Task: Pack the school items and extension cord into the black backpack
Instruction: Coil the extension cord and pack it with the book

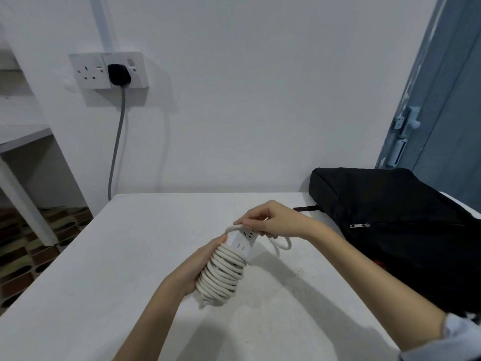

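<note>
The left hand is clasping the cord-wrapped power strip; the right hand is pinching the loose cord end. Pulling each turn snug should help it fit the closed black backpack.

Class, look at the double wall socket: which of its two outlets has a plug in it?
The right-hand outlet of the wall socket: a black plug sits in it, with a grey cable hanging down. The left-hand outlet shows bare pin holes.

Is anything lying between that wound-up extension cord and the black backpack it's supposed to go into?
Nothing visible lies between the extension cord and the black backpack, only bare table. The backpack's visible zip looks closed.
</note>
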Demonstrator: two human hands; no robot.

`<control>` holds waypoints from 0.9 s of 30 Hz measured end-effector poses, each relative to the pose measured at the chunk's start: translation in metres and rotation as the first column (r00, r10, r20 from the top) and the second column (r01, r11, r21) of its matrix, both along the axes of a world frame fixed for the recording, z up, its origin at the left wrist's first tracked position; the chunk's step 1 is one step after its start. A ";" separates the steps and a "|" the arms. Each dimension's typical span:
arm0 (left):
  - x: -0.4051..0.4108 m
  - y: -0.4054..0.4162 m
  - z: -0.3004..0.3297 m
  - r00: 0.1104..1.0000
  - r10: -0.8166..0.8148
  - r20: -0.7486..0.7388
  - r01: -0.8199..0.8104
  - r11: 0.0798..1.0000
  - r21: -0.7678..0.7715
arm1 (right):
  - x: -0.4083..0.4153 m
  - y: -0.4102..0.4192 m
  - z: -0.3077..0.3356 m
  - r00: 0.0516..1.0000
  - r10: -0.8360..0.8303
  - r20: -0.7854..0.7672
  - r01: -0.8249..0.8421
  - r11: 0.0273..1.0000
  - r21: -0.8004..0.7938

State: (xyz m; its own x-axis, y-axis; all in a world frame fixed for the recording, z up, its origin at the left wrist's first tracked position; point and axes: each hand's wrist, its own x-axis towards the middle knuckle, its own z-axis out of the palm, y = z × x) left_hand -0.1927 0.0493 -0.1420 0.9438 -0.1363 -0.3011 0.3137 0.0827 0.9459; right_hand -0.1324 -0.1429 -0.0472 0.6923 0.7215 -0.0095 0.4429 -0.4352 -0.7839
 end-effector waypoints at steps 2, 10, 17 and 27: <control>0.001 0.001 -0.001 1.000 0.008 0.014 -0.008 0.999 -0.033 | -0.005 -0.004 -0.008 0.997 -0.009 -0.078 0.018 0.994 0.110; 0.008 0.004 -0.006 0.984 -0.003 0.179 -0.008 0.998 0.061 | -0.012 -0.015 -0.013 0.989 -0.074 -0.126 0.110 0.945 0.308; 0.009 0.002 -0.004 0.997 0.051 0.066 -0.046 0.997 -0.068 | -0.008 -0.017 -0.014 0.970 -0.010 -0.245 0.090 0.944 0.318; 0.014 -0.001 0.005 0.979 -0.204 -0.007 0.125 0.621 -0.774 | 0.011 -0.049 -0.058 0.962 -0.112 -0.248 0.140 0.985 0.098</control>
State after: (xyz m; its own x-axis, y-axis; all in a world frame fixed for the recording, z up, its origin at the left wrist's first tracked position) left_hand -0.1788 0.0487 -0.1371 0.8580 -0.5055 -0.0914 0.4709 0.7030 0.5329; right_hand -0.1216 -0.1923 -0.1054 0.7648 0.6348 -0.1102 0.1827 -0.3776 -0.9078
